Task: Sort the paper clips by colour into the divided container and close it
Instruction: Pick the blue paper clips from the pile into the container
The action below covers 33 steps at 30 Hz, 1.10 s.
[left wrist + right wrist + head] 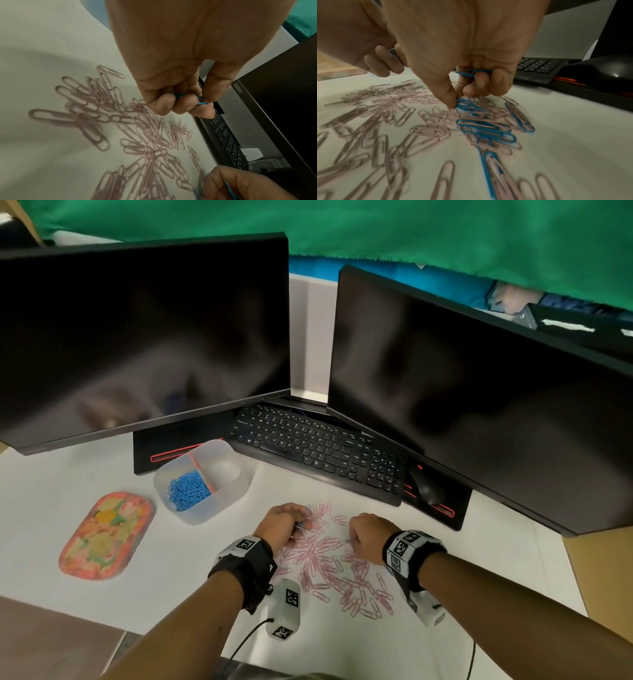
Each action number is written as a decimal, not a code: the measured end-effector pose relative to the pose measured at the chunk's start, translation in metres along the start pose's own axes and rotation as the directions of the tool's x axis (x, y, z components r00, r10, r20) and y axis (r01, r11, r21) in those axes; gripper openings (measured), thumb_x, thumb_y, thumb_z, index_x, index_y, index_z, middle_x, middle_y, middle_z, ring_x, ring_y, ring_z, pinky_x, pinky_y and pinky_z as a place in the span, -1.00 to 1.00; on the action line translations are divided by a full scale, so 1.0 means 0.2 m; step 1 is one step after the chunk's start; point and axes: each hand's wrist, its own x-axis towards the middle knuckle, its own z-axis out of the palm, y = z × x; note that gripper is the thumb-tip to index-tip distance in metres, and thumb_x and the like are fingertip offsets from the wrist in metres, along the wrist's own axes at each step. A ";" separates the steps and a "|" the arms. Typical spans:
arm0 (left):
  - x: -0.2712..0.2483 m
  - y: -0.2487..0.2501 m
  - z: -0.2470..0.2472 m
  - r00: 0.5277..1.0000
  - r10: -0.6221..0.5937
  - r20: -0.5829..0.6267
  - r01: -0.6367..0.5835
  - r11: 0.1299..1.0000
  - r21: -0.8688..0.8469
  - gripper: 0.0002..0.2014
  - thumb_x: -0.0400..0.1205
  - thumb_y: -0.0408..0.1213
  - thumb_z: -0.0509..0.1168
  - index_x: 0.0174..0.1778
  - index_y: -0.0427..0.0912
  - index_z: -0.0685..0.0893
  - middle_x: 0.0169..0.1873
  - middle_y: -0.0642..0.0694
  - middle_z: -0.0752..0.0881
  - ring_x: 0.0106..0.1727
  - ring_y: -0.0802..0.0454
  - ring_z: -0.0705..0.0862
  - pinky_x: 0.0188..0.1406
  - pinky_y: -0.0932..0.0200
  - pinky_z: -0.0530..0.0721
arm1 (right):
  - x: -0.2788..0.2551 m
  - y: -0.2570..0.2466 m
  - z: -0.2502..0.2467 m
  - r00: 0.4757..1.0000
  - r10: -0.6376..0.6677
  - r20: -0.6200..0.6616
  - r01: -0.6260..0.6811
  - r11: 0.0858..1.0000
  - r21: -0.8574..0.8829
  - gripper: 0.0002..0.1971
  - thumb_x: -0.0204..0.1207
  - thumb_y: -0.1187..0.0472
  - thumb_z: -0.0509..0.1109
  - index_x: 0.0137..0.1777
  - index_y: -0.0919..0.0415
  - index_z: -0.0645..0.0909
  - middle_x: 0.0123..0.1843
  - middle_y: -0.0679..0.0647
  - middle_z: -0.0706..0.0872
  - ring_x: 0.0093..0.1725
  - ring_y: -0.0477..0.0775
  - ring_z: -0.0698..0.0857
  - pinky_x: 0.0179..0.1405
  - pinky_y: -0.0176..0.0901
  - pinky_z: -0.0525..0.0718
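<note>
My left hand (281, 525) is curled over the near edge of a heap of pink paper clips (337, 570) on the white bench (479, 573), and its fingers pinch a few blue paper clips (202, 102). My right hand (366, 537) is curled too, holding blue clips against the palm while thumb and forefinger nip another one (465, 103) out of the heap. More loose blue clips (488, 129) lie mixed among the pink ones just by my right hand. The divided container (205, 508) stands open, behind and to the left of my left hand; its near compartment holds a pile of blue clips (188, 490). Its flowered lid (106, 534) lies flat to the left of it. Behind are a black keyboard (318, 450) and two dark monitors; the right monitor (278, 108) has "ThinkVision" printed on its corner.
</note>
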 end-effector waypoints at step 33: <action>-0.17 0.21 -0.86 0.881 -0.118 -0.459 -0.195 0.793 -0.578 -0.77 0.70 -0.34 0.13 0.23 -0.22 0.59 -0.16 -0.25 0.54 -0.09 -0.15 0.58 -0.15 0.13 0.63 | 0.38 -1.33 -0.48 0.976 -0.077 0.205 -0.167 0.345 0.924 -0.88 0.58 0.49 0.20 0.05 0.45 0.54 -0.10 0.26 0.59 -0.08 0.17 0.64 0.05 0.01 0.69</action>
